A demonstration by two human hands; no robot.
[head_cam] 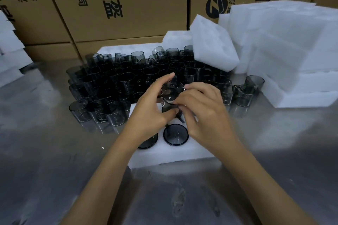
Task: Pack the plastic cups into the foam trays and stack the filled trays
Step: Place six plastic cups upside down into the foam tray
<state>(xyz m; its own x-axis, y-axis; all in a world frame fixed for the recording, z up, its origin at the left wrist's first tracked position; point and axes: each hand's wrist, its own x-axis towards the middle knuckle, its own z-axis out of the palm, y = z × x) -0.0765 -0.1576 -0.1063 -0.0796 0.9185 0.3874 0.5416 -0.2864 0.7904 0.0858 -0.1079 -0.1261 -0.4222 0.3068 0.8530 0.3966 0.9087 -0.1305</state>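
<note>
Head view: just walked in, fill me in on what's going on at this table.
A person is packing smoky plastic cups into a foam tray. Both the left hand and the right hand hold one cup above the tray. Two cups already sit in its near pockets. A crowd of loose cups waits behind, with spare foam piled at right.

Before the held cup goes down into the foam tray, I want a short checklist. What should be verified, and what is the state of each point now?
1. Both hands hold the cup: left hand and right hand grip it. Ok.
2. Cup is over the tray: ok.
3. Free slot under the cup: hidden by the hands. Cannot tell.
4. Packed cups sit level in their slots: ok.
5. Tray lies flat on the table: ok.
6. Loose cups still within reach: ok.
</note>
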